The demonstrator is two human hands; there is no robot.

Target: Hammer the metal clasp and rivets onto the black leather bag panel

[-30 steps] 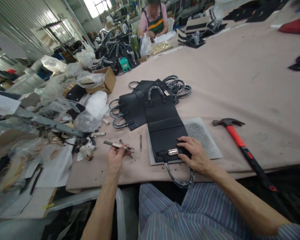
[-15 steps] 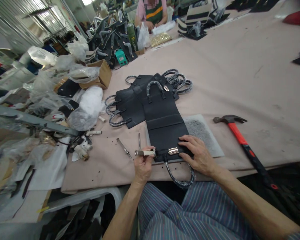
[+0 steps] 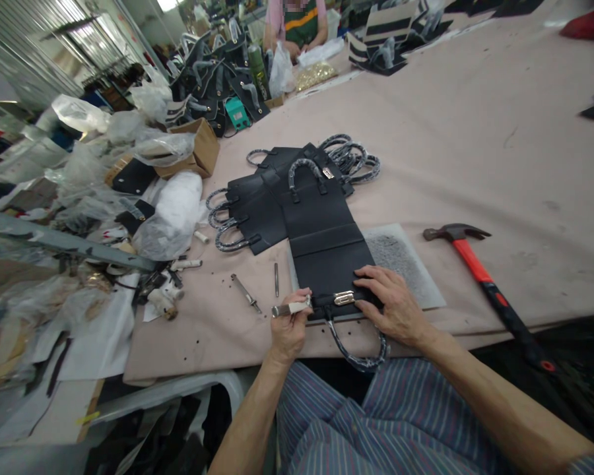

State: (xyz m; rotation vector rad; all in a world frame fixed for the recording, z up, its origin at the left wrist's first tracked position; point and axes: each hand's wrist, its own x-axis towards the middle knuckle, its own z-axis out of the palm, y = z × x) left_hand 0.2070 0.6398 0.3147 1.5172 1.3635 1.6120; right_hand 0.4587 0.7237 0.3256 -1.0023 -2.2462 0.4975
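A black leather bag panel [image 3: 327,247] lies flat in front of me, partly on a grey mat [image 3: 406,264]. Its silver clasp [image 3: 344,298] sits on the strap at the near edge, and a braided handle [image 3: 359,359] hangs over the table edge. My right hand [image 3: 393,307] presses flat on the panel just right of the clasp, fingers spread. My left hand [image 3: 290,326] pinches a small metal tool with a pale handle [image 3: 290,308] against the strap's left end.
A red-handled hammer [image 3: 480,277] lies to the right. A punch [image 3: 276,278] and another small tool [image 3: 246,293] lie left of the panel. More black panels with handles [image 3: 257,211] are stacked behind. Plastic bags and a cardboard box [image 3: 205,148] clutter the left. A person works at the far end.
My left hand picked the pale-handled tool from the left and brought it right to the strap end. Another tool stayed on the table. My right hand kept still.
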